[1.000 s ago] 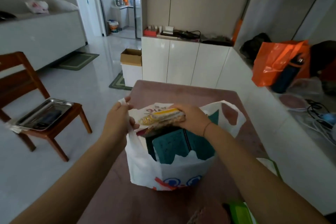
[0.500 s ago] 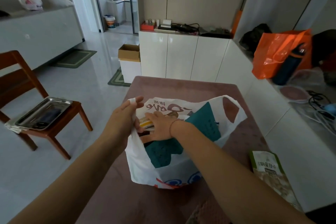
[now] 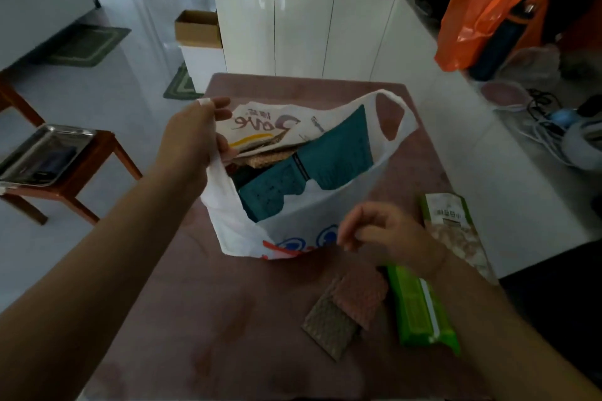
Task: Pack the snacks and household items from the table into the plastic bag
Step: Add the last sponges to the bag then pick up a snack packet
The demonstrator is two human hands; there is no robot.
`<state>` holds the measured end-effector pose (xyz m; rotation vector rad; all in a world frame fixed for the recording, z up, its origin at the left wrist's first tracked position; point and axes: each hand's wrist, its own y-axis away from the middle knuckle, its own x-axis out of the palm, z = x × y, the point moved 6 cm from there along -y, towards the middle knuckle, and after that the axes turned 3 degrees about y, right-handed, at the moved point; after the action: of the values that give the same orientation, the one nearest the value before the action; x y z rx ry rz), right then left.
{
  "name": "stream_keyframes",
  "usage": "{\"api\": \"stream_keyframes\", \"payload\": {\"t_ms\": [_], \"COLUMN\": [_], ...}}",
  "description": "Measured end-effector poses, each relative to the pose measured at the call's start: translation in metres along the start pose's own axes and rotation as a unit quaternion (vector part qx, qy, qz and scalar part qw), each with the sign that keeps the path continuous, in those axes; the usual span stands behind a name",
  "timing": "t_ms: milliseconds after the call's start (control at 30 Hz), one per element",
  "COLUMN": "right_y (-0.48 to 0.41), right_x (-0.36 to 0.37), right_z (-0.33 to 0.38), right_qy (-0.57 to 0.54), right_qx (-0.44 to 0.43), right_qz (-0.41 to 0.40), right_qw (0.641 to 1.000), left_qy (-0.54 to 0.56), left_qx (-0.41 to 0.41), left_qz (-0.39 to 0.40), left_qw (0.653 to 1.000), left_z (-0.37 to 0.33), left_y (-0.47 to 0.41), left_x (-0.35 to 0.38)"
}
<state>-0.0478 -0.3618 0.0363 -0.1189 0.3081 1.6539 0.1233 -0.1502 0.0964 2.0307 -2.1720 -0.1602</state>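
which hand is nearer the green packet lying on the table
Right. The right hand hovers empty just above the far end of the green packet. The left hand is across the plastic bag, pinching its left handle.

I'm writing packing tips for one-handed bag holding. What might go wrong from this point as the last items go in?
1. Only the left hand holds the plastic bag, by one handle; the other handle hangs free, so the mouth may sag shut.
2. The teal boxes stand tilted above the rim and may block or tip out.
3. The right hand is empty; the green packet and scouring pads lie close together, so grabbing one may drag the other.
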Motion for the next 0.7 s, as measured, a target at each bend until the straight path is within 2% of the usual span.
{"api": "stream_keyframes", "payload": {"t_ms": [67,100,167,233,300,367,433,600,700], "right_y": [0.005,0.005,0.006,0.003,-0.003,-0.009,-0.009,-0.012,-0.024], "right_x": [0.015,0.021,0.031,0.036,0.038,0.035,0.032,0.034,0.057], "right_z": [-0.062,-0.093,-0.144,-0.168,-0.174,-0.174,-0.171,-0.143,-0.129], "right_qy": [0.181,0.301,0.485,0.573,0.621,0.644,0.642,0.556,0.513], "right_qx": [0.091,0.12,0.157,0.154,0.131,0.119,0.125,0.108,0.065], "right_qz": [0.074,0.116,0.21,0.264,0.266,0.248,0.234,0.25,0.293], "right_qw": [0.976,0.939,0.834,0.76,0.725,0.714,0.719,0.785,0.804], "left_qy": [0.002,0.0,-0.002,0.002,0.008,0.01,0.007,0.003,0.005], "left_qx": [0.01,0.011,0.004,-0.006,-0.011,-0.014,-0.02,-0.022,-0.022], "left_qz": [-0.007,-0.006,0.001,0.003,0.003,0.0,-0.002,0.002,-0.009], "left_qw": [1.0,1.0,1.0,1.0,1.0,1.0,1.0,1.0,1.0], "left_z": [0.001,0.002,0.003,0.004,0.005,0.006,0.008,0.009,0.007], "left_y": [0.003,0.005,0.009,0.011,0.013,0.012,0.012,0.013,0.013], "left_x": [-0.001,0.0,0.003,0.007,0.009,0.01,0.008,0.006,0.003]}}
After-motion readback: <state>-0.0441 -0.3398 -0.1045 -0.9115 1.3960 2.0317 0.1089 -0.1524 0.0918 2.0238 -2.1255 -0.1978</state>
